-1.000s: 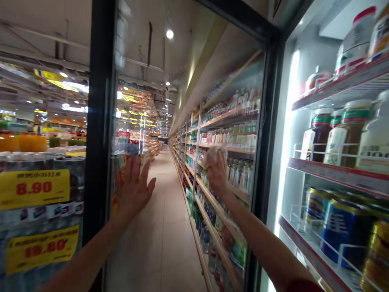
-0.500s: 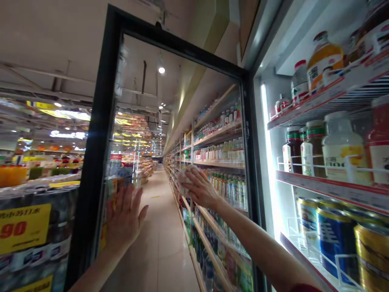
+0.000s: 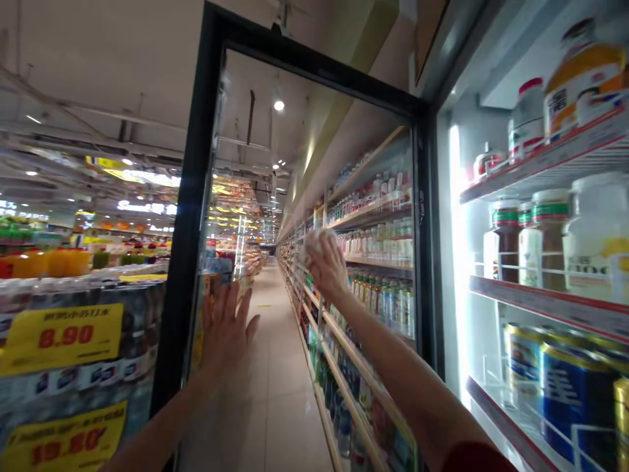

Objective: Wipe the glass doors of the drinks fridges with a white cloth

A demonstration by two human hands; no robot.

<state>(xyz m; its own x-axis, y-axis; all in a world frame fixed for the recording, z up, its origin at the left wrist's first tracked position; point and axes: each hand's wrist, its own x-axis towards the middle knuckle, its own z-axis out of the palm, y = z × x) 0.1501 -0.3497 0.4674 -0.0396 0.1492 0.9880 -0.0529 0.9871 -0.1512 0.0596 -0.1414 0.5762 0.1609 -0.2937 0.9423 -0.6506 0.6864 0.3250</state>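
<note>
Near the middle of the glass door [image 3: 272, 308], the right hand [image 3: 330, 269] has its fingers laid over a bunched pale cloth [image 3: 313, 241], keeping it between the fingers and the pane. The cloth pokes out beyond the fingertips on the side toward the door's free edge; blur hides its folds, and it shows no clear long axis. The left hand [image 3: 228, 321] is lower on the door, close to that free edge, palm toward the pane and fingers fairly straight and a little spread, with nothing visible in its grasp. Whether it touches the glass or sits just off it, I cannot tell.

The cloth therefore lies up and to the right of the left hand, and the right hand is the nearer one, already on it. The door's long axis runs upright, its dark frame [image 3: 190, 229] leaning slightly in view.

To the right of the door, where it joins the lit cooler, racks carry bottles [image 3: 548, 239] above and cans [image 3: 565, 387] lower down. To the left of the door are packed drinks [image 3: 142, 328] with yellow price signs [image 3: 63, 336]. A red sleeve [image 3: 479, 459] shows below the door's hinge side.
</note>
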